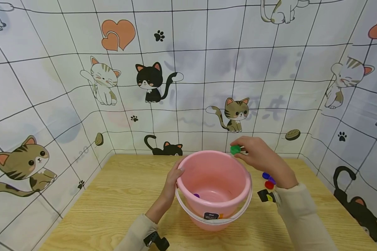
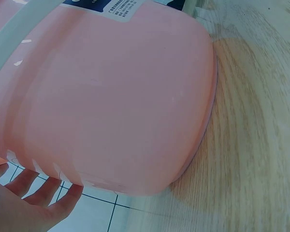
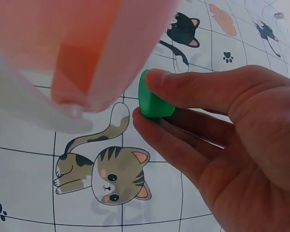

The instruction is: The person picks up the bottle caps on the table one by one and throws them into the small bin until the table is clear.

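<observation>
A pink bucket with a white handle hanging at its front stands on the wooden table. My left hand holds the bucket's left side, the thumb at the rim and the fingers against the outer wall. Above and beyond the right part of the rim, my right hand pinches a small green plastic cap between thumb and fingers. The cap is outside the bucket. Inside the bucket a small purple piece shows, partly hidden by the front rim.
Right of the bucket, a blue piece, a purple piece and a red piece lie on the table, near my right forearm. Sheets printed with cats and grid lines enclose the table at the back and sides.
</observation>
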`<move>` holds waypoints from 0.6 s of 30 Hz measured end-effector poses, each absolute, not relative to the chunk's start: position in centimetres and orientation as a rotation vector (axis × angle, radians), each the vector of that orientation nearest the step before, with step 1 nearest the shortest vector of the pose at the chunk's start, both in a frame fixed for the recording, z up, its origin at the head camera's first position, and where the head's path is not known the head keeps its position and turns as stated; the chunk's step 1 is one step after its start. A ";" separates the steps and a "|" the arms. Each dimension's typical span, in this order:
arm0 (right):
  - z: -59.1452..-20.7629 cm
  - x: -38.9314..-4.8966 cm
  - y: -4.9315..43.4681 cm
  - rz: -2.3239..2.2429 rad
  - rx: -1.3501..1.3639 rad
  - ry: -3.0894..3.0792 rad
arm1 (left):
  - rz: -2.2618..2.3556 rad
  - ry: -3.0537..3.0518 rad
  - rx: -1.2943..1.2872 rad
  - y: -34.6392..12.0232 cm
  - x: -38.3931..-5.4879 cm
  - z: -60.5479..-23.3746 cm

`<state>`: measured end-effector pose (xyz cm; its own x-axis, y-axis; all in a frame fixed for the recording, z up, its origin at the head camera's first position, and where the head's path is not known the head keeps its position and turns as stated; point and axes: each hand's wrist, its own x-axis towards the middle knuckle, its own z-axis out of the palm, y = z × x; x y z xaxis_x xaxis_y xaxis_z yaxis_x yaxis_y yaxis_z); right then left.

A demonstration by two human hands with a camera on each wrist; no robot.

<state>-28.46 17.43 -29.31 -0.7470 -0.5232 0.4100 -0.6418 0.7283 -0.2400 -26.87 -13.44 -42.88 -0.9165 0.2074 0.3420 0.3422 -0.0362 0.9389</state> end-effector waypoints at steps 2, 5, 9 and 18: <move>-29.1 -28.5 17.2 0.524 0.914 -2.609 | -2.109 -2.113 -0.605 -13.4 -26.8 -42.9; -28.8 -28.6 16.9 0.506 0.932 -2.594 | -2.112 -2.114 -0.599 -13.4 -26.8 -42.8; -28.4 -28.6 16.4 0.484 0.967 -2.578 | -2.114 -2.115 -0.599 -13.5 -26.8 -42.8; -27.3 -28.6 15.5 0.437 1.013 -2.552 | -2.110 -2.111 -0.631 -13.5 -26.9 -42.9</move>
<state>-28.59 15.48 -27.29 -0.6785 -0.5919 0.4351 -0.7030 0.6950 -0.1507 -26.89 -13.54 -42.94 -0.9106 0.2229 0.3481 0.3482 -0.0404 0.9366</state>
